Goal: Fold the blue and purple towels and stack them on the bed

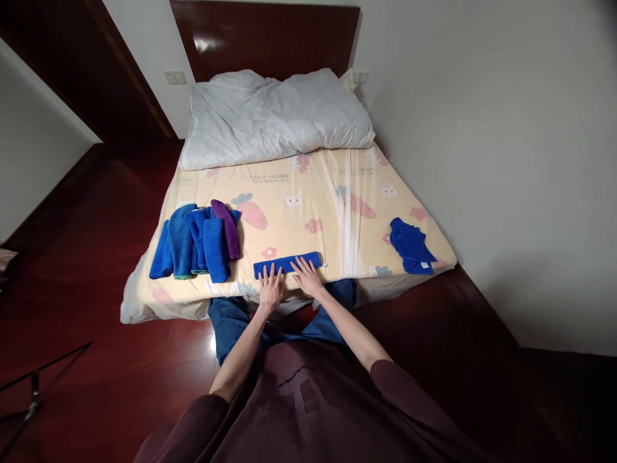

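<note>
Near the front edge of the bed lies a blue towel (pixel 286 263), folded into a long narrow strip running left to right. My left hand (pixel 270 287) rests with spread fingertips on its left part. Flat on its right part lies my right hand (pixel 307 275), fingers apart. To the left is a pile of rolled or folded towels (pixel 186 244), mostly blue, with a purple towel (pixel 225 228) on the pile's right side. A crumpled blue towel (pixel 411 244) with a small white tag sits at the right side of the bed.
The bed (pixel 308 186) has a pale yellow sheet printed with carrots and flowers. A folded light grey quilt (pixel 279 119) lies at its head, before a dark wooden headboard (pixel 270 38). Black metal legs of a stand (pixel 36 386) are on the floor at lower left.
</note>
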The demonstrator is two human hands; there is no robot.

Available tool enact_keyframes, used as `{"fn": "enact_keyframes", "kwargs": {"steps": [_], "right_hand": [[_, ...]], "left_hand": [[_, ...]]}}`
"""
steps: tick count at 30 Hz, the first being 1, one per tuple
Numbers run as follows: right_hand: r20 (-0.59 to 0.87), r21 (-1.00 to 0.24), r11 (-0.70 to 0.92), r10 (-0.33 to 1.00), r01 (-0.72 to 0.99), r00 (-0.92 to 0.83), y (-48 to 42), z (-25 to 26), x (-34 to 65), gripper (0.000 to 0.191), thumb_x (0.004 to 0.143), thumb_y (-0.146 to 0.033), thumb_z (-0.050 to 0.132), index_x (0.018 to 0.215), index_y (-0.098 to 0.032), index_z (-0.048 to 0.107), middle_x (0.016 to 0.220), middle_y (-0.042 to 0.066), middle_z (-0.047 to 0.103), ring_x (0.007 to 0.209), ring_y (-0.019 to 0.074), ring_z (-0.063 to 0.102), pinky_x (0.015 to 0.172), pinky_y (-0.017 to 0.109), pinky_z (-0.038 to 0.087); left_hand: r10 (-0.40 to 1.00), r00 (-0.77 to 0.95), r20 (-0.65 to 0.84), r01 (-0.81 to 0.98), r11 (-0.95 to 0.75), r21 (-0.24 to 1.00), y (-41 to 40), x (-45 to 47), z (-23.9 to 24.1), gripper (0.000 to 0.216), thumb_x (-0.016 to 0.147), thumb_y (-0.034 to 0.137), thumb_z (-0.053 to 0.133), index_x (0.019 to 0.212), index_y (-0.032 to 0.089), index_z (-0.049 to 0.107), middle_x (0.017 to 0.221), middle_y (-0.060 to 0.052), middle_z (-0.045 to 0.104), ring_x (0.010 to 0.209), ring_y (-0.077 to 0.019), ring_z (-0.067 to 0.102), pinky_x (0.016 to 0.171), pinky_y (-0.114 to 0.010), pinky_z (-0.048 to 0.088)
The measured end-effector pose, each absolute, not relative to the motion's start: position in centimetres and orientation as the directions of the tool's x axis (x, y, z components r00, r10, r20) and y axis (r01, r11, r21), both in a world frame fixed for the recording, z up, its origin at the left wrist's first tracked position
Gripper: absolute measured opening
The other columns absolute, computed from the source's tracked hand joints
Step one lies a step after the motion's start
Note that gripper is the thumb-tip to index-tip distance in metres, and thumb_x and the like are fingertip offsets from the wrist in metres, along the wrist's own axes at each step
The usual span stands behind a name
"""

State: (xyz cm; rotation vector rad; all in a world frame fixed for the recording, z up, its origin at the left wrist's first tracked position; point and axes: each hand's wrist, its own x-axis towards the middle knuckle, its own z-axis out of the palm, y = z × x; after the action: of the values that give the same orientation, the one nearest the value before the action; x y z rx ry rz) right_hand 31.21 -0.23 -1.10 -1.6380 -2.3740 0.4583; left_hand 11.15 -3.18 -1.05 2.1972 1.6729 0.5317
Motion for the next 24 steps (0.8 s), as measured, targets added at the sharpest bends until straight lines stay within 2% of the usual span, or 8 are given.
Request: {"fn": "enact_keyframes", "kwargs": {"steps": [8, 10, 13, 17, 19, 22, 24], "right_hand": [[-0.108, -0.392, 0.279, 0.932, 0.877, -0.345, 2.5, -2.0, 31.5, 0.061, 0.107, -0.045, 0.038, 0.165, -0.027, 0.031, 0.174, 0.004, 0.018, 0.162, 0.0239, 0.009, 0.13, 0.054, 0.004], [-0.121, -0.409, 0.28, 0.927, 0.869, -0.355, 3.2, -1.7, 32.0, 0.059, 0.108, -0.044, 0.035, 0.164, -0.025, 0.034, 0.174, 0.005, 0.02, 0.162, 0.0233, 0.012, 0.131, 0.052, 0.007], [-0.141, -0.434, 0.234, 0.936, 0.87, -0.322, 4.5, -0.8, 33.6, 0.054, 0.108, -0.039, 0.037, 0.159, -0.025, 0.043, 0.171, 0.007, 0.028, 0.16, 0.0237, 0.02, 0.13, 0.051, 0.012], [-0.183, -0.398, 0.066, 0.972, 0.915, -0.15, 6.8, 0.6, 37.0, 0.046, 0.102, -0.028, 0.051, 0.147, -0.021, 0.058, 0.163, 0.013, 0.043, 0.154, 0.03, 0.034, 0.128, 0.054, 0.019], [-0.213, -0.396, 0.04, 0.968, 0.918, -0.134, 7.8, 1.3, 38.4, 0.047, 0.097, -0.022, 0.059, 0.144, -0.018, 0.061, 0.159, 0.015, 0.049, 0.151, 0.0303, 0.04, 0.127, 0.05, 0.024], [-0.267, -0.428, 0.086, 0.939, 0.9, -0.216, 8.9, 2.1, 39.3, 0.056, 0.087, -0.015, 0.07, 0.142, -0.019, 0.062, 0.152, 0.014, 0.056, 0.143, 0.0279, 0.051, 0.122, 0.041, 0.035], [-0.315, -0.424, 0.108, 0.913, 0.899, -0.258, 9.5, 2.5, 39.1, 0.06, 0.081, -0.013, 0.075, 0.139, -0.019, 0.064, 0.141, 0.014, 0.065, 0.131, 0.027, 0.062, 0.112, 0.035, 0.045]], "left_hand": [[0.967, 0.25, 0.054, 0.847, -0.245, 0.473, -1.3, 10.4, -1.0, 0.067, 0.089, 0.028, 0.059, 0.154, 0.018, 0.05, 0.169, -0.015, 0.029, 0.158, -0.043, 0.014, 0.127, -0.065, 0.01], [0.968, 0.248, 0.05, 0.817, -0.237, 0.525, -1.9, 9.8, -1.2, 0.063, 0.087, 0.025, 0.059, 0.149, 0.014, 0.054, 0.166, -0.018, 0.035, 0.157, -0.0412, 0.021, 0.128, -0.061, 0.017], [0.981, 0.194, 0.028, 0.726, -0.163, 0.668, -4.0, 8.2, -1.7, 0.051, 0.087, 0.021, 0.055, 0.137, 0.012, 0.06, 0.156, -0.021, 0.047, 0.149, -0.0352, 0.039, 0.125, -0.052, 0.03], [0.998, 0.009, -0.06, 0.508, 0.047, 0.86, -6.7, 6.0, -2.3, 0.041, 0.083, 0.021, 0.06, 0.124, 0.019, 0.063, 0.142, -0.016, 0.057, 0.137, -0.0304, 0.053, 0.118, -0.05, 0.042], [0.971, -0.155, -0.184, 0.28, 0.222, 0.934, -6.8, 5.8, -2.2, 0.038, 0.08, 0.02, 0.066, 0.118, 0.019, 0.063, 0.135, -0.016, 0.061, 0.13, -0.0307, 0.058, 0.113, -0.051, 0.047], [0.882, -0.264, -0.39, -0.1, 0.378, 0.921, -5.1, 6.6, -1.8, 0.018, 0.087, 0.027, 0.068, 0.101, 0.019, 0.061, 0.112, -0.015, 0.068, 0.111, -0.0276, 0.067, 0.101, -0.048, 0.055], [0.872, -0.249, -0.422, -0.208, 0.377, 0.902, -3.5, 7.6, -1.3, 0.016, 0.094, 0.034, 0.063, 0.088, 0.02, 0.057, 0.094, -0.013, 0.067, 0.097, -0.0246, 0.069, 0.091, -0.044, 0.059]]}}
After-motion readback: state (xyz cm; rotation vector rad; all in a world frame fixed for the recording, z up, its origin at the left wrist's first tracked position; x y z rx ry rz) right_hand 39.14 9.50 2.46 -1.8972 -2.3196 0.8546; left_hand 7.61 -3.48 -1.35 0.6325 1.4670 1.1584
